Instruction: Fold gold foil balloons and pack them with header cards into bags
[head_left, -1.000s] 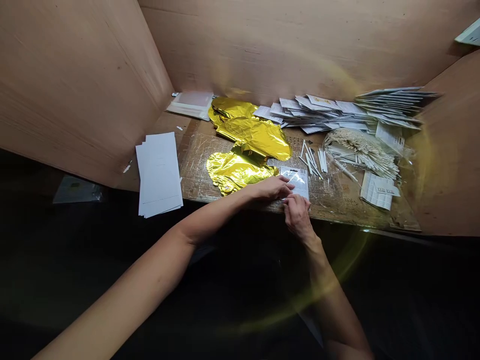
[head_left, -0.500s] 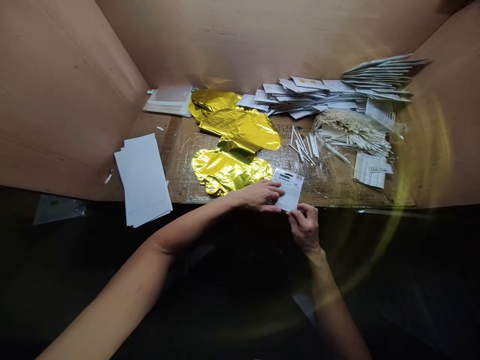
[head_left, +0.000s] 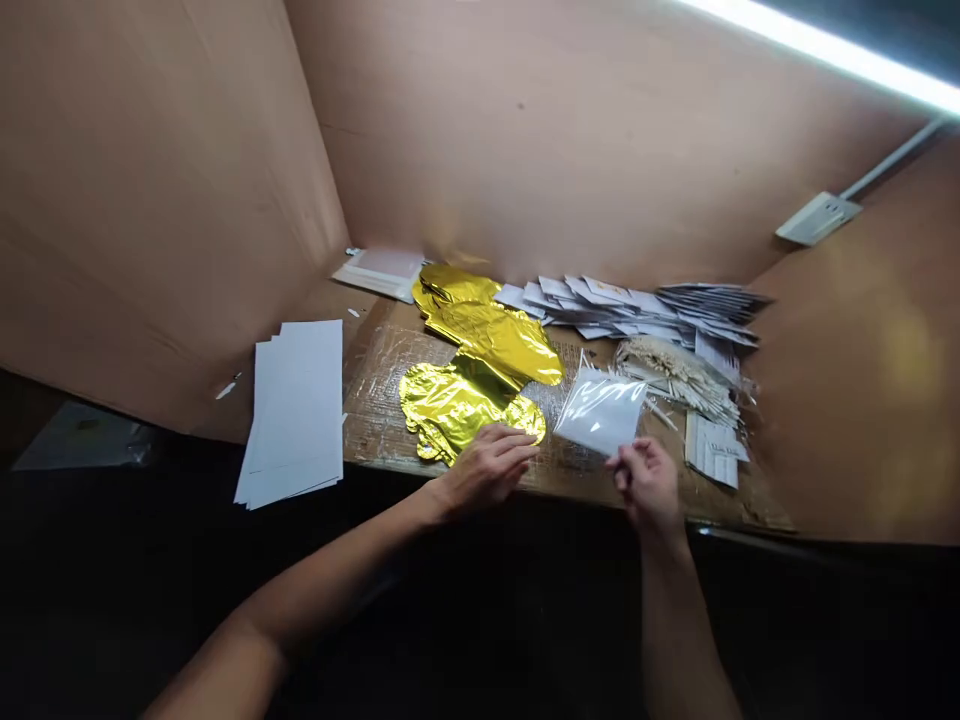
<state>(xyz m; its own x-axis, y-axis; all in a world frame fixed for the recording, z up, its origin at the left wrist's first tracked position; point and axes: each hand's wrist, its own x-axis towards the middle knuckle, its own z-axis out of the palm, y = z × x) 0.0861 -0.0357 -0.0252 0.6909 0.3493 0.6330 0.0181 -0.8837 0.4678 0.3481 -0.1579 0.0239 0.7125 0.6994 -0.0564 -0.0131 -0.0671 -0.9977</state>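
My right hand [head_left: 649,485] pinches the lower right corner of a clear plastic bag [head_left: 604,410] with a white sheet or card inside. The bag is tilted, and its film catches the light. My left hand [head_left: 491,468] is beside the near edge of the gold foil balloon [head_left: 450,400], fingers stretched out and holding nothing visible; I cannot tell whether it touches the foil. More flat gold foil balloons [head_left: 499,340] overlap behind that one.
White paper sheets [head_left: 296,410] overhang the table's front left edge. Clear bags [head_left: 382,270] lie in the back left corner. White packets [head_left: 622,305] line the back wall. A bag of white sticks [head_left: 682,375] and a folded leaflet [head_left: 712,450] are at right.
The view has tilted up. My right hand has raised the bag and moved it right; its printed side no longer shows. My left hand has come off it, now lying further left.
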